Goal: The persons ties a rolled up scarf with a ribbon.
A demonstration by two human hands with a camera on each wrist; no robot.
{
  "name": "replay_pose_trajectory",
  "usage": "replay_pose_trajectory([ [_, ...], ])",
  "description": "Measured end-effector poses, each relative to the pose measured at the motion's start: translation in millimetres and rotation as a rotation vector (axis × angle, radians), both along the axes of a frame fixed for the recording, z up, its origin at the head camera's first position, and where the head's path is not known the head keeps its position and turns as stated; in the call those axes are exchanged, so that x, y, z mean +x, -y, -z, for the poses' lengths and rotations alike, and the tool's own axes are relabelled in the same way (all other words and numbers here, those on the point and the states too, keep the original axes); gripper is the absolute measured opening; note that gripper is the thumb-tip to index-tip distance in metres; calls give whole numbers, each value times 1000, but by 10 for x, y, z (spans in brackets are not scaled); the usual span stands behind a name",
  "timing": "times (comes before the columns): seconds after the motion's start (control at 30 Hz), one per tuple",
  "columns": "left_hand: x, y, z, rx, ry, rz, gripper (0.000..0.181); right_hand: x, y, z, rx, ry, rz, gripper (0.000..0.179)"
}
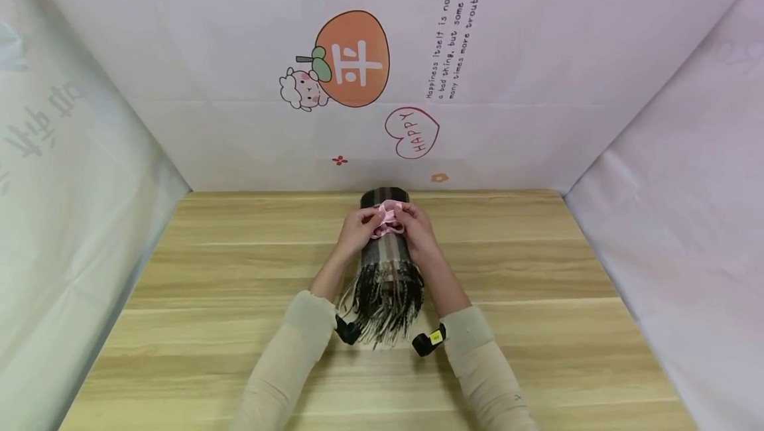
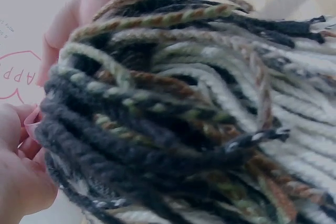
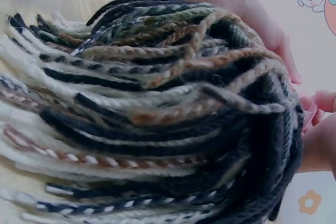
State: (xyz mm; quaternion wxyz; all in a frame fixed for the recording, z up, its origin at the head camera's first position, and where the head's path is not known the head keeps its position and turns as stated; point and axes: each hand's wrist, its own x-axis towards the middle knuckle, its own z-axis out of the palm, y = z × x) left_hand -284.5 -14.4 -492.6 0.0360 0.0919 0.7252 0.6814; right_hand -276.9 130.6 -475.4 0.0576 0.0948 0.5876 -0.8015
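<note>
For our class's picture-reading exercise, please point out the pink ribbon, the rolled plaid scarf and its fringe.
Pink ribbon [image 1: 387,217]: head view, on its bunched middle.
Rolled plaid scarf [image 1: 388,249]: head view, on the plaid body below the ribbon.
Fringe [image 2: 157,108]: left wrist view, on the middle strands.

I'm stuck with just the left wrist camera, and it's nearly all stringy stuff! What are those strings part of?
Observer: They're the fringe on one end of a rolled-up checked cloth, which the head camera shows lying on a wooden table.
Operator: Ooh! What's that pink bit doing?
Observer: From the head camera, it's a pink ribbon across the roll, pinched by the left hand and the right hand.
Operator: I see a heart. Any animals drawn there?
Observer: Yes, a little sheep beside a big orange fruit.
</note>
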Motion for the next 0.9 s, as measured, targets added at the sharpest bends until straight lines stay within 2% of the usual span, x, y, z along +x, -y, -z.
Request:
replay_pose_trajectory([
  [0.13, -1, -34, 6, 21, -11, -27, 26, 2, 2, 27, -121, -29, 33, 9],
  [0.3, -5, -75, 15, 29, -31, -45, 23, 20, 0, 68, -297, -111, 53, 16],
  [0.43, -4, -101, 18, 23, -52, -49, 23, 49, 3, 75, -333, -166, 55, 16],
  [0.53, 3, -115, 24, -7, -81, -78, 20, 65, 21, 64, -294, -174, 52, 11],
  [0.63, 16, -126, 38, -62, -108, -133, 18, 82, 55, 39, -198, -180, 41, 7],
  [0.77, 29, -132, 67, -117, -131, -193, 19, 110, 92, 9, -21, -222, 44, 6],
  [0.9, 46, -125, 87, -143, -175, -202, 19, 136, 97, 16, 174, -297, 52, 13],
])
